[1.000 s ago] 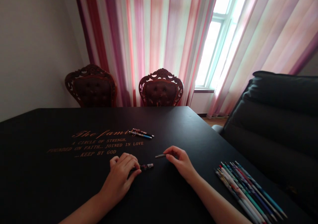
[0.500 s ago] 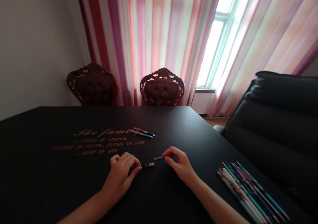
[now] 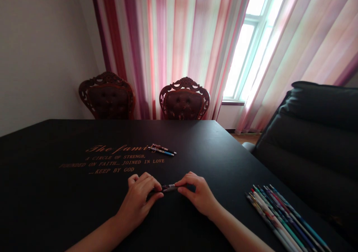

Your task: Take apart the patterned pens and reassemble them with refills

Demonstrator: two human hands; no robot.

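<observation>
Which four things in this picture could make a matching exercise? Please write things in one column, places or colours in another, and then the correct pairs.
Column one:
1. Patterned pen piece
2. Lettering
3. Pair of pens
4. Row of pens

Column two:
A. To the right of both hands
B. At the end of the top line of words
C. Between left hand and right hand
D. Orange-brown

Pairs: 1-C, 2-D, 3-B, 4-A

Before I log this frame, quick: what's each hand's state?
Left hand: closed, holding one end of the patterned pen.
Right hand: closed at its other end; exact grip unclear.
</observation>
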